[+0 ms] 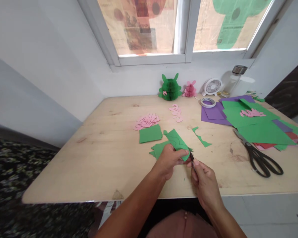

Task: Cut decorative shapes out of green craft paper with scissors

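My left hand pinches a green paper piece with curved pencil lines drawn on it. Closed round a dark, slim tool is my right hand; the tool meets the lower right edge of the green piece, and its tip is hidden there. More green paper lies under and left of the held piece. A green rectangle rests just behind, beside a heap of pink cutouts. To the right is a thin green offcut.
Large black scissors lie at the right, by stacked green sheets and purple paper. Pink scraps, a tape roll, paper figures, a small fan and a bottle are farther back.
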{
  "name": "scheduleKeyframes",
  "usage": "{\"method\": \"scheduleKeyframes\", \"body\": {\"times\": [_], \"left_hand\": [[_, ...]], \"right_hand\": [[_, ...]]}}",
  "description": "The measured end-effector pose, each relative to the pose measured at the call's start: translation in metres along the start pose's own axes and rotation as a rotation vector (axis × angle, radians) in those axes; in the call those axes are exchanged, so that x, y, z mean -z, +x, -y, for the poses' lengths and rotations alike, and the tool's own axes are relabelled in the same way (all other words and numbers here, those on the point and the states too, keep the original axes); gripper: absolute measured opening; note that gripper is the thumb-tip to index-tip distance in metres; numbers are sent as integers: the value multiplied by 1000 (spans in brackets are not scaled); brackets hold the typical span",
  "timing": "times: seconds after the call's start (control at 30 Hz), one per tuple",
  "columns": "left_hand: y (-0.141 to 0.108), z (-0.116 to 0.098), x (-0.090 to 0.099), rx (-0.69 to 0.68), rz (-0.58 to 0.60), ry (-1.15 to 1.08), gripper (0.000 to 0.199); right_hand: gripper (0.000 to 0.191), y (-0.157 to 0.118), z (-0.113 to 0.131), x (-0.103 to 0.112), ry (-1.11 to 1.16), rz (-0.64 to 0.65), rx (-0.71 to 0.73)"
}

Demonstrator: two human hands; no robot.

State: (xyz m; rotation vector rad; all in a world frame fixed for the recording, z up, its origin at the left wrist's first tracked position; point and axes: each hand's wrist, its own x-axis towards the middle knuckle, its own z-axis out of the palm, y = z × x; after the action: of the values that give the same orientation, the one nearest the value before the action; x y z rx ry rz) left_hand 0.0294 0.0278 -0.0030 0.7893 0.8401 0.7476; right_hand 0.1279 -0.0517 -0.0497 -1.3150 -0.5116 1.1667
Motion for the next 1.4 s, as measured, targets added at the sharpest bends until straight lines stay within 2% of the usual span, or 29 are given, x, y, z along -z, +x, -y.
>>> {"method": "scheduleKeyframes", "body": {"times": [0.23, 0.4, 0.6, 0.83, 1.03, 1.4], "left_hand": [[0, -1, 3, 17, 9, 4, 14], [-3, -5, 5, 9, 37, 44, 15], [-6, -2, 3, -34, -114, -151, 19], [-12, 10, -12, -94, -234, -394, 22], [-16, 19, -28, -120, -254, -466, 20], [-17, 23, -37, -176, -302, -516, 18]], "right_hand": [[44, 0, -1, 4, -34, 32, -8], [45, -1, 8, 4, 29, 25, -46], [42, -7, 17, 4, 90, 50, -48], [41, -13, 8, -2, 145, 32, -45], [40, -17, 3, -11, 200, 19, -4], [37, -17, 2, -10, 196, 12, 31]]}}
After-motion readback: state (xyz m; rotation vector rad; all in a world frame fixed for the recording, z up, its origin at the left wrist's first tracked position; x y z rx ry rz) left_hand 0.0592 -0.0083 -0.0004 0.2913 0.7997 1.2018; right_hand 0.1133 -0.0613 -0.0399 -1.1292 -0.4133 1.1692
